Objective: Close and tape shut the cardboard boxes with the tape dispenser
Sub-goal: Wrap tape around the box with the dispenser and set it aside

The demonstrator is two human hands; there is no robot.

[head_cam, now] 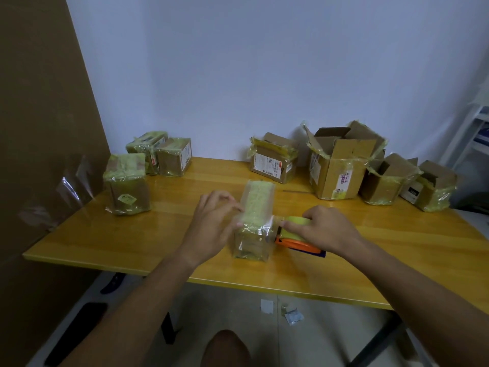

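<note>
A narrow cardboard box point(255, 221), closed and covered in yellowish tape, lies in the middle of the yellow table point(397, 260). My left hand point(211, 223) rests against the box's left side, fingers on its top edge. My right hand point(322, 229) grips the orange tape dispenser point(296, 241) with its yellow-green roll, pressed against the box's right side. Taped boxes stand at the back left point(128, 184) point(158, 154). Open boxes with raised flaps stand at the back right point(341, 165) point(389, 181) point(434, 185), and a partly open one point(274, 161) is behind the middle.
A large brown board point(39, 128) leans at the left with clear film on it. A white shelf point(476, 133) stands at the far right. Paper scraps point(291, 315) lie on the floor under the table. My knee point(225, 348) shows at the bottom.
</note>
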